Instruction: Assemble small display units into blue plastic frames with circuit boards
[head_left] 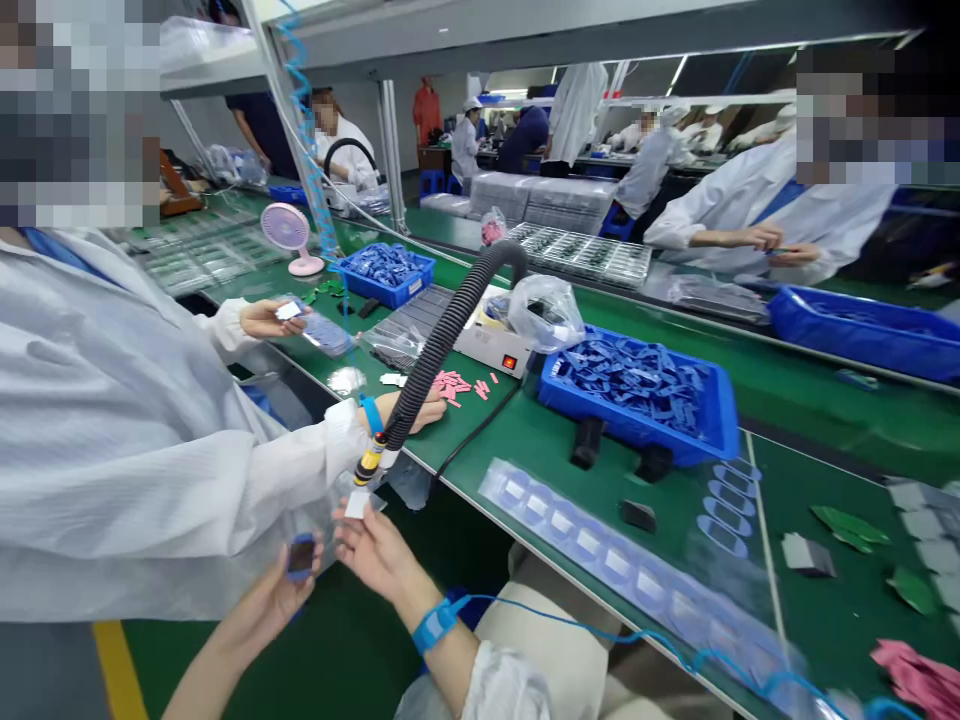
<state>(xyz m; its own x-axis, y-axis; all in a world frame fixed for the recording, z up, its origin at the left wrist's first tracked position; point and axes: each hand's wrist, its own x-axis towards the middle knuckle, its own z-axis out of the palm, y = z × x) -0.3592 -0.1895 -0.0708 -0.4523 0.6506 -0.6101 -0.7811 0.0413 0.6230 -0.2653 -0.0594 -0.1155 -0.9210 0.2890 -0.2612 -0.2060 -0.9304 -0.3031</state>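
My left hand (281,590) is low in the picture and closed around a small blue-framed part (301,556). To its right my right hand (373,545), with a blue wrist strap (435,625) on it, pinches a small white square piece (357,504) just under the nozzle (369,462) of a black ribbed hose (450,330). Both hands are off the green bench (555,450), over the gap beside it. A co-worker in a white coat (135,420) stands close on the left, one hand resting by the hose end.
On the bench lie a clear strip of blue-ringed pockets (600,545), a blue tray of blue parts (637,385), pink labels (454,385), a white box with a red switch (495,345), and a pink fan (289,235). More workers sit across the belt.
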